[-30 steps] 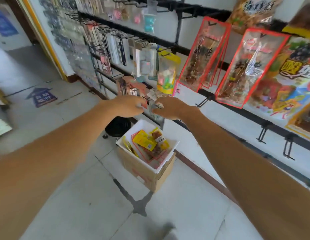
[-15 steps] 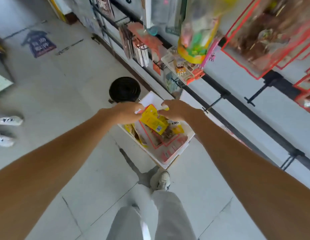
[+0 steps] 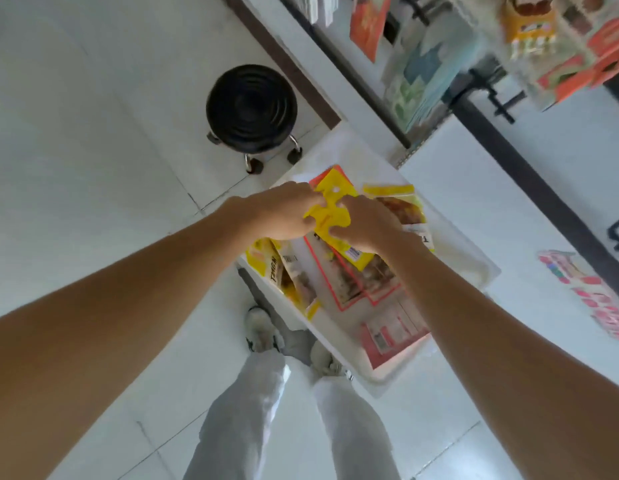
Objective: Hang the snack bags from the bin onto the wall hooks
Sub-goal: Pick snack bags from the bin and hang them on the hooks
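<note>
Fingers [image 3: 302, 202] of L hand [image 3: 283, 213] and R hand [image 3: 368, 223] are curled, pinching a yellow snack bag [image 3: 330, 211], held over the white bin [image 3: 474, 268] w/ other bags [image 3: 349, 285] inside. A black stool [image 3: 251, 107] is seen at 11 o'clock from the bin, wall hooks [image 3: 502, 105] at 1 o'clock.

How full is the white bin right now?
Not empty. The white plastic bin holds several red-edged clear snack bags; the left hand and right hand grip one yellow plastic snack bag over it.
</note>
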